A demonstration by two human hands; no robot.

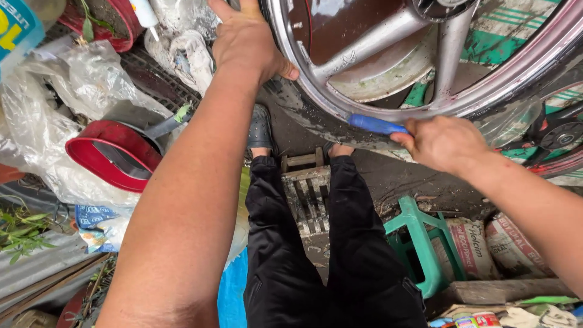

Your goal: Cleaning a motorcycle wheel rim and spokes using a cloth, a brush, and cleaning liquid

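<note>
My left hand [246, 39] grips tyre [316, 118] at alloy wheel [388, 67] rim; right hand [443, 143] closed round blue-handled tool [376, 125] wedged at tyre bead. Risk, I judge: tool slips off bead, scrapes rim or strikes left fingers

wheel rim [388, 36]: silver, reddish-brown smears
tool handle [376, 125]: bright blue
tyre [316, 115]: black, muddy
trousers [358, 255]: black
stool [425, 243]: green
bowl [109, 155]: red rim, grey inside
sacks [486, 246]: white, red print
</note>
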